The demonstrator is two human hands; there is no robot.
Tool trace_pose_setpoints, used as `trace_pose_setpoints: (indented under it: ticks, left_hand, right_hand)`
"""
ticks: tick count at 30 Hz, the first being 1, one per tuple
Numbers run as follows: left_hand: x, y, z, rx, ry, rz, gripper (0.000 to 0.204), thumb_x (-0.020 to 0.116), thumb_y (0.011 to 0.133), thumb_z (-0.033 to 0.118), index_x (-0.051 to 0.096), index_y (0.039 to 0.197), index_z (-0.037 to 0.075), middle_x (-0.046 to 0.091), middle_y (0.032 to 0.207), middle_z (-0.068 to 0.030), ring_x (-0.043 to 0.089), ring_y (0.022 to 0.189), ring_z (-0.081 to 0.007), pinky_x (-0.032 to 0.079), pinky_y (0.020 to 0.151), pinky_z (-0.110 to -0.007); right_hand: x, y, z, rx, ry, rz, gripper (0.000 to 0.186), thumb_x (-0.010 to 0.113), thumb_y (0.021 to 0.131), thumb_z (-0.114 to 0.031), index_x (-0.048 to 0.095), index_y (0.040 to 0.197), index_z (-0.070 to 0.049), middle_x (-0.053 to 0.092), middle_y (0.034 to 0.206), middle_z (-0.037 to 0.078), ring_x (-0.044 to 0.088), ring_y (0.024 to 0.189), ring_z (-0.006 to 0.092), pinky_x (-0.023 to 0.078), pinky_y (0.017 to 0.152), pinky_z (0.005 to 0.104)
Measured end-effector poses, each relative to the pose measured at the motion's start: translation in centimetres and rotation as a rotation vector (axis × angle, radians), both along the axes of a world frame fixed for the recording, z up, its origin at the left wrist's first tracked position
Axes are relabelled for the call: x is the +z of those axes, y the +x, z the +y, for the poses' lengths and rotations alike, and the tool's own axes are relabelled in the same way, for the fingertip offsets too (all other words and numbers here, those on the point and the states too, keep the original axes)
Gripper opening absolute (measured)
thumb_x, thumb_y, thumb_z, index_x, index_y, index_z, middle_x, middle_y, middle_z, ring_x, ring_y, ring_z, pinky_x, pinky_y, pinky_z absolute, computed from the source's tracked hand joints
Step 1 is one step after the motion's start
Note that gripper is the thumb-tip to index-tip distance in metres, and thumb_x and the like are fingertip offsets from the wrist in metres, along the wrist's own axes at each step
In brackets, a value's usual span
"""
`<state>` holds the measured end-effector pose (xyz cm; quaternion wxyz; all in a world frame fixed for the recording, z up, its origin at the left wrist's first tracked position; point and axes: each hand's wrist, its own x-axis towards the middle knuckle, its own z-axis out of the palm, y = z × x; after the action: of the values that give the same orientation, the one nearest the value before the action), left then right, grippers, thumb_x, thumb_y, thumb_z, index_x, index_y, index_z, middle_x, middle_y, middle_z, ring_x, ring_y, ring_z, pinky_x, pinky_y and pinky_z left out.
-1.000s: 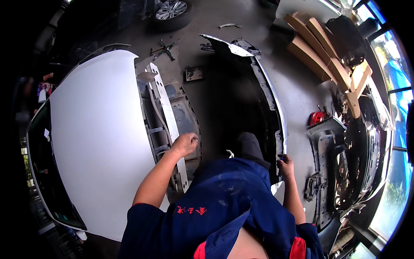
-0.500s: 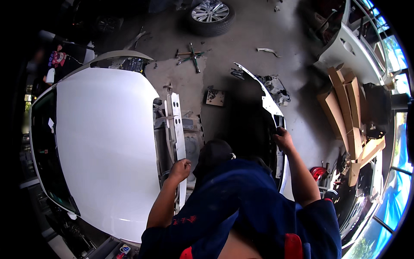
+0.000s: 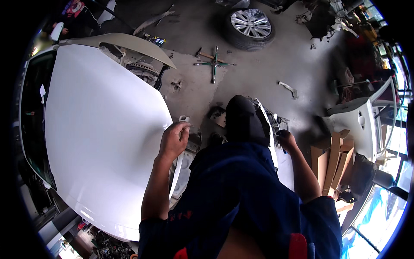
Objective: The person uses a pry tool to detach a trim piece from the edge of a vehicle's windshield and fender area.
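My left hand is at the front edge of a white car hood, fingers loosely bent and thumb apart, with nothing visible in it. Whether it touches the hood I cannot tell. On the other side, my right hand is closed around a slim dark thing, mostly hidden by the fingers; a bit of blue shows below them. That hand is over a white bumper-like car part, which stands beside my dark-clothed leg. Under the hood's front edge, part of the car's exposed front structure shows.
A four-way lug wrench lies on the concrete floor, with a wheel beyond it. A metal piece lies to the right. Cardboard and a white car door stand at the right. Another person is at the far left.
I have moved toward the car's far front corner, and the view has shifted along. My left hand has risen to the hood edge, its fingers loosened. My right hand has moved farther along the white part.
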<state>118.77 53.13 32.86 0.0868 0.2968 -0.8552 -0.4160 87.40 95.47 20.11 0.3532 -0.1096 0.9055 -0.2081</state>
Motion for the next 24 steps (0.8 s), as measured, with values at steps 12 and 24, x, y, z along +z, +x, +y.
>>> trace_pose_setpoints:
  ticks: [12,24]
  left_hand:
    - [-2.9,-22.6,-13.3,0.220,0.079,-0.187,0.024,0.062,0.094,0.015,0.071,0.112,0.001,0.073,0.105,-0.0193,0.072,0.100,-0.0356,0.057,0.087,-0.041]
    - [2.9,-30.0,-39.6,0.561,-0.283,-0.120,0.019,0.065,0.089,0.005,0.071,0.107,0.002,0.072,0.108,-0.0170,0.068,0.106,-0.0357,0.053,0.096,-0.041]
  right_hand:
    - [-17.8,-31.3,-14.7,0.165,0.275,-0.480,0.019,0.067,0.093,-0.012,0.068,0.111,-0.007,0.067,0.077,0.009,0.062,0.061,0.0194,0.050,0.053,0.0370]
    - [-6.1,-51.1,-57.1,-0.041,-0.237,-0.452,0.030,0.062,0.101,-0.021,0.062,0.130,-0.013,0.066,0.082,0.004,0.059,0.059,0.0136,0.049,0.052,0.0286]
